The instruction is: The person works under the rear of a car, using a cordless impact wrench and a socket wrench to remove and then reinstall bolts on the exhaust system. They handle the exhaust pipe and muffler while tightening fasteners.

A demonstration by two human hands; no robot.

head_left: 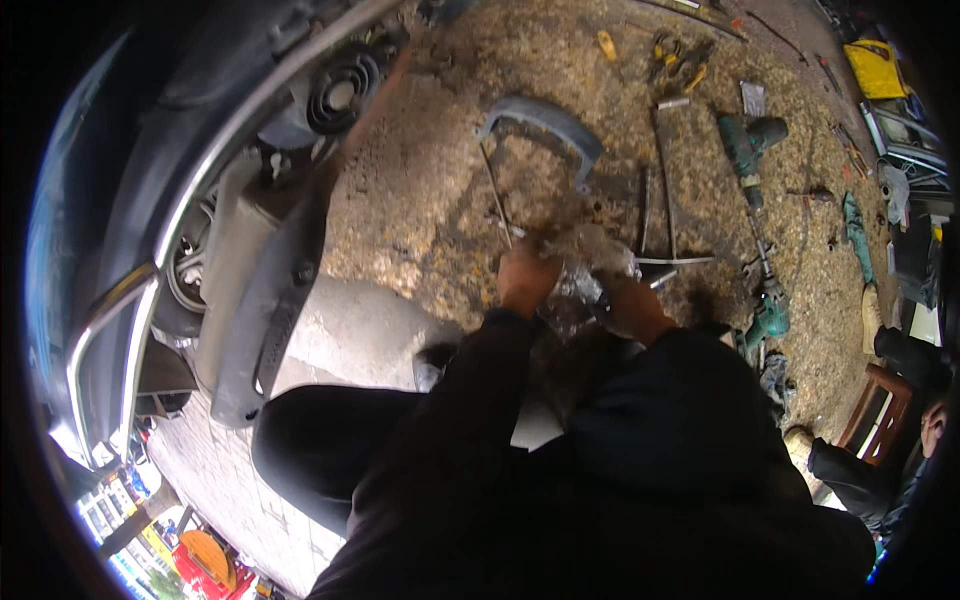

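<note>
Over the floor in front of me, my left hand (527,280) is closed on the near side of a crumpled clear plastic bag (582,284). My right hand (637,308) is curled at the bag's other side, its fingers partly hidden and dim. What the bag holds, if anything, is too blurred to make out. A thin metal rod (494,190) lies just beyond my left hand. Farther out rests a curved grey plastic trim piece (545,118). Beside my right hand lie a long T-shaped metal bar (665,190) and a shorter bar (643,212).
A vehicle with exposed parts and a loose dark plastic panel (275,300) stands at my left. On the right lie a green power drill (745,155), another green tool (770,312) and a yellow bag (873,68). Another person's leg (850,480) is near a wooden stool (875,412).
</note>
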